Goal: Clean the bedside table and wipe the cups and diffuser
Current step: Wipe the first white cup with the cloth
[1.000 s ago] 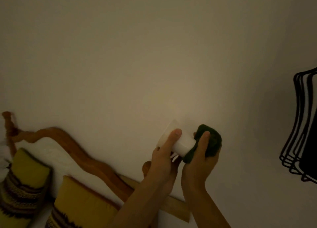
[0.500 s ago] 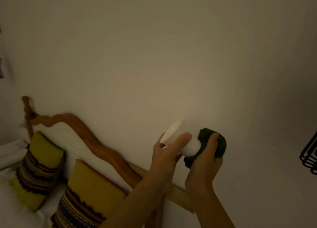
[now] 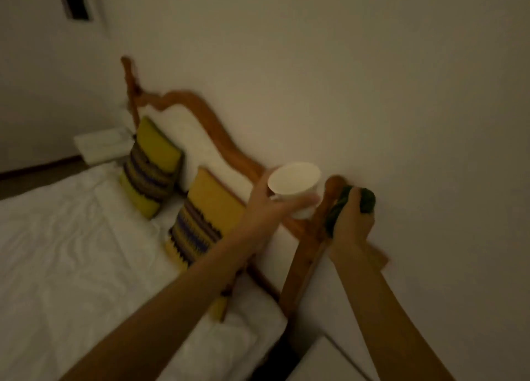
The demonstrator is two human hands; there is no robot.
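Bedside bench point(image 3: 329, 360) only showed as a pale corner at the bottom edge, below the right forearm, so I couldn't tell what sat on it. Biggest thing in view was the bed point(image 3: 71, 251) with its white sheet, then the carved wooden headboard point(image 3: 200, 114) against the wall, then two yellow striped pillows point(image 3: 206, 223) leaning on it.

The white cup point(image 3: 294, 187) was up in the air in front of the headboard, mouth tipped toward the camera — inside looked pale and empty as far as the dim light let me see. The left hand point(image 3: 269, 205) had its grip wrapped round the cup's side, thumb across the front. The right hand point(image 3: 351, 223) had its grip clamped on a bunched dark green cloth point(image 3: 365, 198), held just beside the cup but apart from it.

My read: this was the cup-wiping step, with the cloth off the cup at that moment. To do it well I'd keep the left grip firm, push the cloth inside and run it round the rim — then do the outside. Blurry, so no idea how clean it was.
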